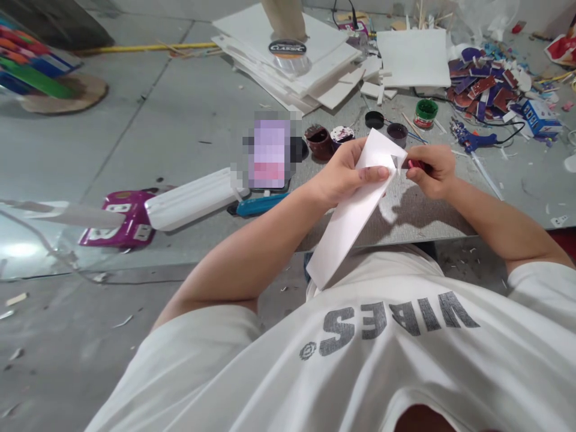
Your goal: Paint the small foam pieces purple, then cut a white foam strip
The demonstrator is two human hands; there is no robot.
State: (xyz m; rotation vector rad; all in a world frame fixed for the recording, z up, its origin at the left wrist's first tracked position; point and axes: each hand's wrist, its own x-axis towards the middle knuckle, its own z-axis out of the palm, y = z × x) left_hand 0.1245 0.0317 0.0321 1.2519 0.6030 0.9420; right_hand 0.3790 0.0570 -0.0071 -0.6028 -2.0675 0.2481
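A long white board strip [342, 225] is held up in front of the white T-shirt [405, 366], over the near edge of the gray table [189, 150]. The strip is tilted, with its top end near the paint jars and its low end near the shirt. It is pinched near the top by the left hand [348, 171], with the thumb laid flat across its face. Most of the other left fingers are hidden behind the strip.

A small red tool [417, 164] is gripped by the right hand [434, 170], with its fingers curled tight. A dark pointed tip [396, 161] is seen at the strip's right edge, just beside that hand; whether it is part of the tool cannot be told.

Past the hands, a brown paint jar [318, 146] and a green paint jar [426, 113] are seen. A blue glue gun [479, 140] is laid to the right, near a heap of purple and brown pieces [483, 87]. To the left, a phone [270, 153] is placed near a blue-handled tool [261, 205]. White boards [252, 30] are stacked farther back.
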